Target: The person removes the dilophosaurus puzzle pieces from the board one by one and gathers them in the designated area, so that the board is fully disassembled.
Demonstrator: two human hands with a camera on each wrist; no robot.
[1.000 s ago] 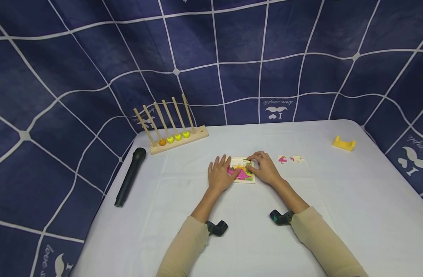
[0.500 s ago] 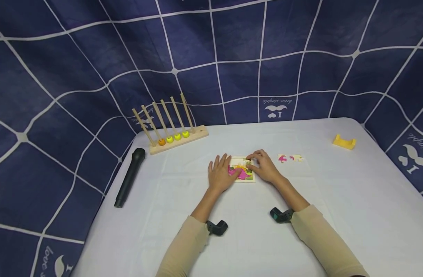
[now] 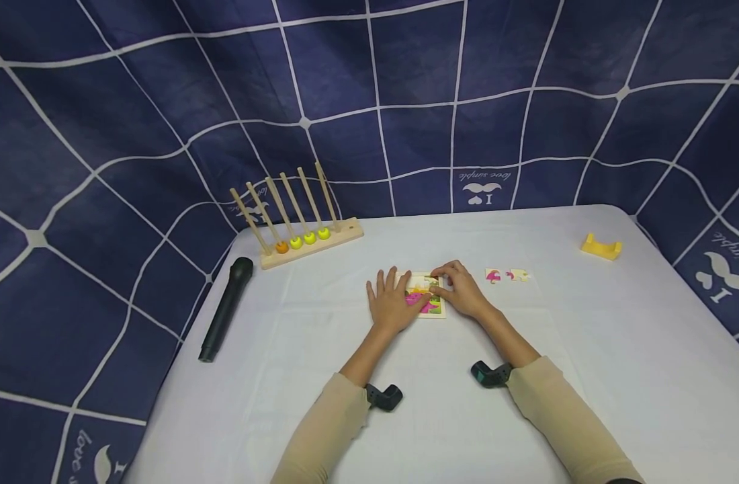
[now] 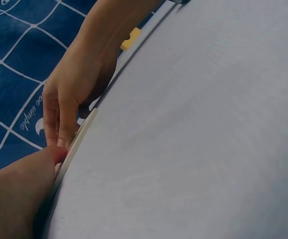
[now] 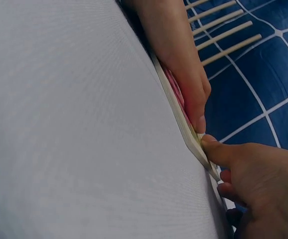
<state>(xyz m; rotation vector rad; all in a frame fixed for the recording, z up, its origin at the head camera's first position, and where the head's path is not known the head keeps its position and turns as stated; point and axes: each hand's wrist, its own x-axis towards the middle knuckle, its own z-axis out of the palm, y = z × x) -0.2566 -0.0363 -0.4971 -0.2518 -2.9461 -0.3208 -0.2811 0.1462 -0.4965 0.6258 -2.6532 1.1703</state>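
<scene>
the puzzle [image 3: 430, 308] lies flat mid-table [image 3: 442, 417], partly filled: pink and green show in its 6 o'clock half, while a pale patch near 12 o'clock looks unfilled. two loose pieces are apparently left to fit, a pink piece [image 3: 493, 275] and a cream piece [image 3: 518, 275], side by side between 2 and 3 o'clock of it. the left hand [image 3: 391, 304] rests on it, fingers spread apart; the right hand [image 3: 463, 293] bends its fingers at the 1 o'clock corner, and whether they pinch anything i cannot tell.

White table [image 3: 436, 417], puzzle [image 3: 433, 308], pieces [image 3: 494, 275], bead rack [image 3: 347, 231]
</scene>
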